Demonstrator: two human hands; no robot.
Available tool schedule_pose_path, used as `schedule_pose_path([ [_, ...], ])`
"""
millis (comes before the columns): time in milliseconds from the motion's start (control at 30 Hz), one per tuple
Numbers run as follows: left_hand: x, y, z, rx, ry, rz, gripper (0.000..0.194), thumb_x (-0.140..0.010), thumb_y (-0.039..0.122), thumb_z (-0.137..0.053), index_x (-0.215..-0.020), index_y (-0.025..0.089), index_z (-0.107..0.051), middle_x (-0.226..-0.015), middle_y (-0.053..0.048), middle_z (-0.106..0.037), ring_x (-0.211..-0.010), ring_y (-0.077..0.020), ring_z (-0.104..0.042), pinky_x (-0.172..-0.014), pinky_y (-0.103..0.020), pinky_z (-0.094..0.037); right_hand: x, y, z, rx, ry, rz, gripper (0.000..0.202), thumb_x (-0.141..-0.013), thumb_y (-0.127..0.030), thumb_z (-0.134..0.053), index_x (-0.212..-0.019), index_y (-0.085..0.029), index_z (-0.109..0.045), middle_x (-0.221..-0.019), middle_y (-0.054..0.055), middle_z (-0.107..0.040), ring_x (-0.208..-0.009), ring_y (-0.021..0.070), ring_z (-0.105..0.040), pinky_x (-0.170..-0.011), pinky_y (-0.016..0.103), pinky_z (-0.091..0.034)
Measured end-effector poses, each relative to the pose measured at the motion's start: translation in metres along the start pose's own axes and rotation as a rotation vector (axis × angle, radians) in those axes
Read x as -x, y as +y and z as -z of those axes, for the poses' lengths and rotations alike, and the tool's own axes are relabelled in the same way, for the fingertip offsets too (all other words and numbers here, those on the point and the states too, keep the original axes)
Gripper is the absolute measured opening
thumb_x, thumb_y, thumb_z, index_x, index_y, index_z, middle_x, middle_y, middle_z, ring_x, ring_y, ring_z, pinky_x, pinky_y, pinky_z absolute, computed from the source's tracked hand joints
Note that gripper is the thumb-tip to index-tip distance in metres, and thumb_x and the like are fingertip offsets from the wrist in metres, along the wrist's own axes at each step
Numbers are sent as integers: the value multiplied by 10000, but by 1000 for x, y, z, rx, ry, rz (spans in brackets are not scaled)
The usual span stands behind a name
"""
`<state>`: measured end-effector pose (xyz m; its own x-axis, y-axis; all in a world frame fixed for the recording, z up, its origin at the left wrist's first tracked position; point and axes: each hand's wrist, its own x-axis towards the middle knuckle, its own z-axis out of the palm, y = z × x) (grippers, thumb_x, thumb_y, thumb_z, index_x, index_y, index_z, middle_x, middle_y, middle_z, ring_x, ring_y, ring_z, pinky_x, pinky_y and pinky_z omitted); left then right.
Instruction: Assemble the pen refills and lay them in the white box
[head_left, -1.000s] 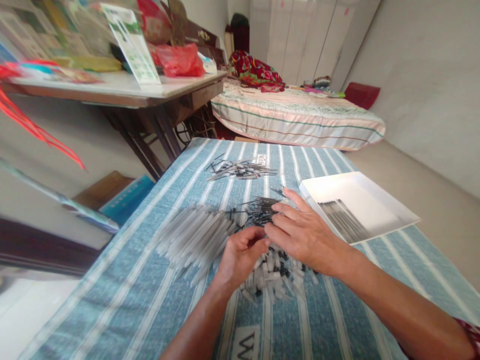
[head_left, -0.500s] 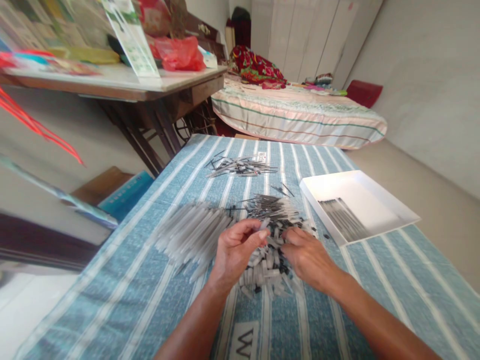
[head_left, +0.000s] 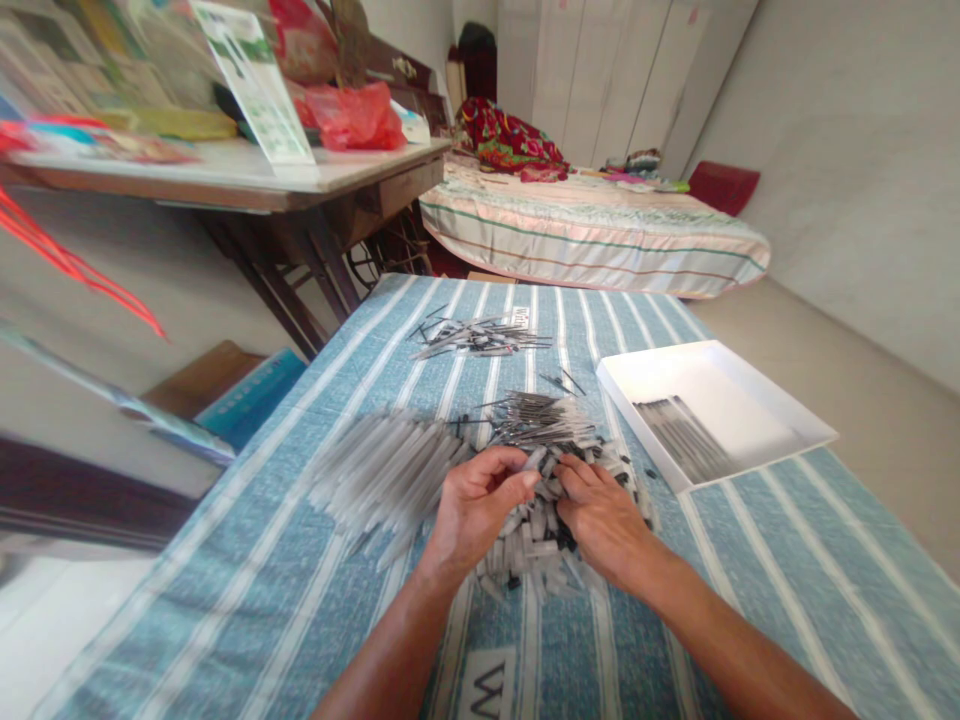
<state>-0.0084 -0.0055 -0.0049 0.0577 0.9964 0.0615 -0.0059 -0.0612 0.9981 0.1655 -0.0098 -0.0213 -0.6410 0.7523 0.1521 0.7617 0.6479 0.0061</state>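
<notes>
My left hand (head_left: 476, 510) is closed in a pinch on a small translucent pen cap (head_left: 535, 458). Close beside it, my right hand (head_left: 607, 520) has its fingers drawn together over the loose parts; whatever they grip is hidden. Under and between both hands spreads a heap of frosted caps and small black pieces (head_left: 538, 545). Left of the hands lies a stack of frosted pen barrels (head_left: 390, 465), side by side. Just beyond the fingertips is a bundle of thin, dark-tipped sticks, apparently pen refills (head_left: 534, 415).
An open white box (head_left: 780, 440) on the right holds a row of dark-ended pens (head_left: 679, 435). Farther back lies a loose pile of thin pen parts (head_left: 487, 338). A striped blue cloth (head_left: 300, 600) covers the table. A cluttered desk (head_left: 337, 175) stands left, a bed (head_left: 600, 230) behind.
My right hand has moved slightly left, closer to my left hand. The left hand keeps its pinch on the cap. The whole view has shifted a little.
</notes>
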Motion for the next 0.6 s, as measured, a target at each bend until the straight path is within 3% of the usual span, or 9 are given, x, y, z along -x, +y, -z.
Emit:
schedule_pose_path([
  [333,0,-4,-2,-32,-30,26,179,-689,276,-670,-787,133,-627,-601,16,-588,-542,-102,-542,-517,-206,-448,8,8,-5,-130,37,4,146,-763,-48,-549,-700,-125,-656,-1075,138,-577,-1181,275,-398,-908,406,-398],
  [467,1,-4,-2,-49,-46,28,172,-694,272,-663,-789,133,-626,-615,14,-582,-558,-104,-530,-525,-208,-441,11,15,7,-484,227,-69,180,-783,-71,-517,-691,-153,-648,-961,99,-609,-1002,208,-522,-827,351,-446],
  [600,1,-1,-3,-86,-105,7,142,-716,260,-637,-772,130,-627,-639,3,-580,-578,-103,-514,-534,-201,-428,10,19,24,-980,430,-300,44,-741,-183,-616,-725,-180,-656,-707,19,-616,-681,143,-570,-639,270,-466],
])
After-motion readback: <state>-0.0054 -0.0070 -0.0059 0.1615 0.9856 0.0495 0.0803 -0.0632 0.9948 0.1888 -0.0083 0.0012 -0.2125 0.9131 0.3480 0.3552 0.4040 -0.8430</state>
